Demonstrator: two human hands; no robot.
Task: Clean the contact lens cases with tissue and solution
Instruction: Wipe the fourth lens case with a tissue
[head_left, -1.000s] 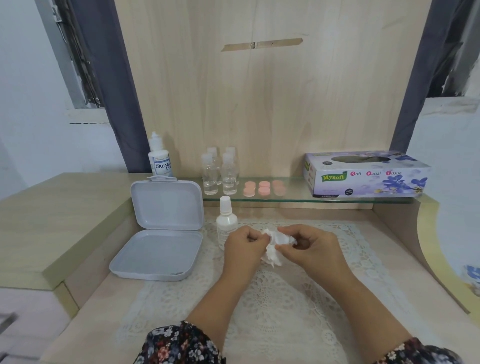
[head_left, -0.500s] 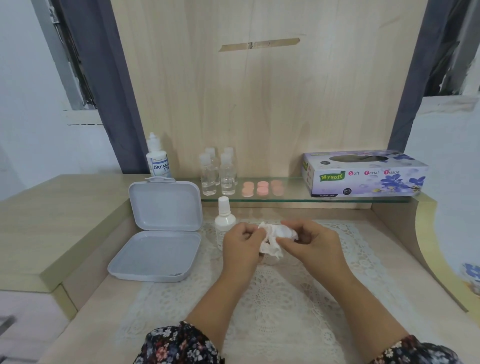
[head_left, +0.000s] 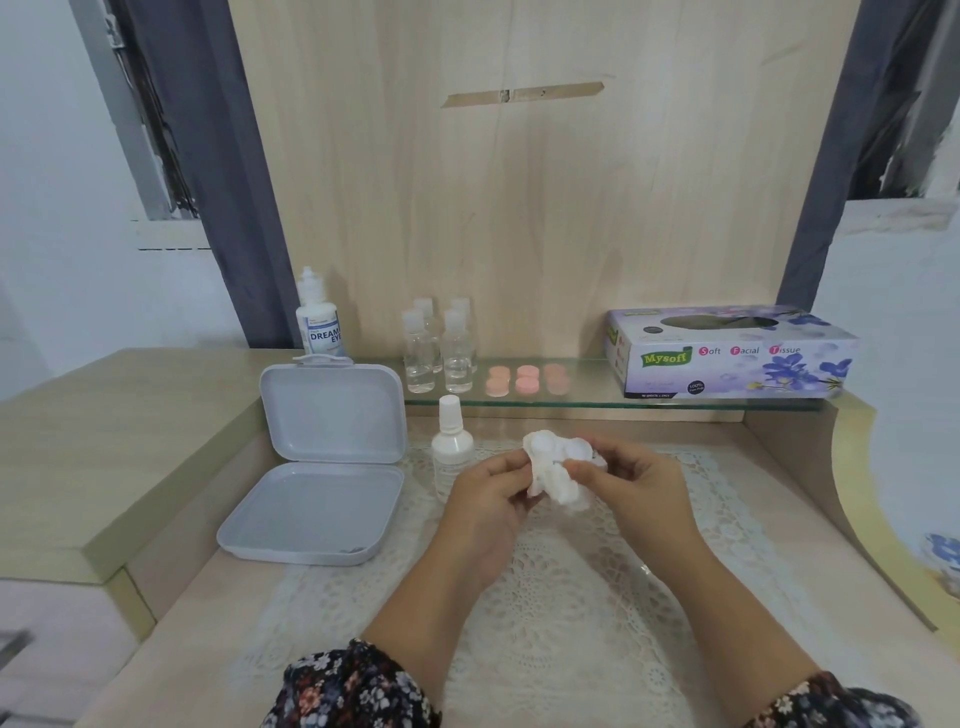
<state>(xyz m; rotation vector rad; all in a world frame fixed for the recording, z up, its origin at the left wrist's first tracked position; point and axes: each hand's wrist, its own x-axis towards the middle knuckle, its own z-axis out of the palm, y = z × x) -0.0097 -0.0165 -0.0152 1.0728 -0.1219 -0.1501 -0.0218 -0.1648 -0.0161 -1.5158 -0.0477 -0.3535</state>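
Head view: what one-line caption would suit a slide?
Both hands, left hand and right hand, hold a contact lens case in tissue.

Matt plastic box (head_left: 332, 467), lace mat (head_left: 571, 597), glass shelf (head_left: 587, 400).

**Pale Wood, Lilac and Pink**

A white tissue (head_left: 553, 480) is showing between the hands, wrapped about a white case (head_left: 558, 449). Dark sleeves (head_left: 353, 686) are carrying a small floral print in pink, white and blue. A cream lace mat (head_left: 571, 597) is lying in an openwork pattern on the light wood desk (head_left: 171, 649). The open box (head_left: 322, 467) is looking pale lilac-grey. A white spray bottle (head_left: 451, 447) is standing by it; another white bottle (head_left: 317, 322) is bearing a blue label. Four clear bottles (head_left: 439, 348) and six pink caps (head_left: 524, 379) are sitting on the greenish glass shelf (head_left: 587, 402). The tissue box (head_left: 727, 353) is showing lavender with blue flowers, a green logo and red initials. Grey-blue curtains (head_left: 218, 156) are flanking the beige wood-grain panel (head_left: 519, 208).
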